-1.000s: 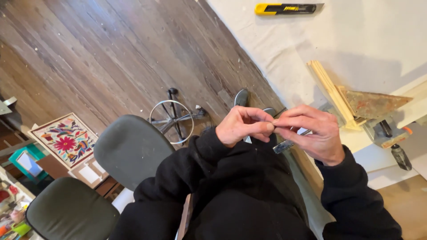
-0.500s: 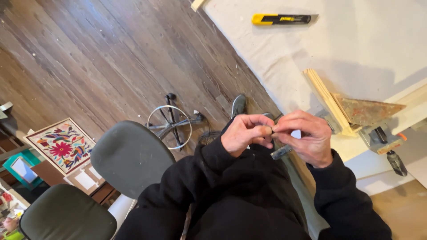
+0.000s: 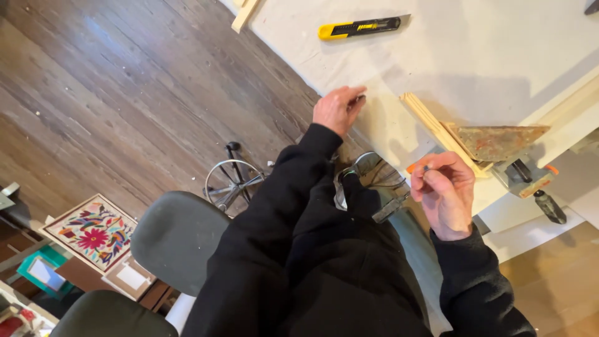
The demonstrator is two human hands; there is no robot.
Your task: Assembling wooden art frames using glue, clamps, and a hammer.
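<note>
Left hand (image 3: 337, 110) sits mid-frame on the white table (image 3: 499, 56), fingers loosely curled, gripping nothing. Right hand (image 3: 444, 190) at right pinches something small, maybe a screw, just beside the wooden strips (image 3: 430, 125). Yellow utility knife (image 3: 362, 27) lies up top.

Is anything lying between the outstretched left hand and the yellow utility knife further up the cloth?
Nothing visible does. The left hand rests at the edge of the white cloth, and only bare cloth lies between it and the yellow utility knife. The wooden strips sit off to the side, nearer the right hand.
</note>
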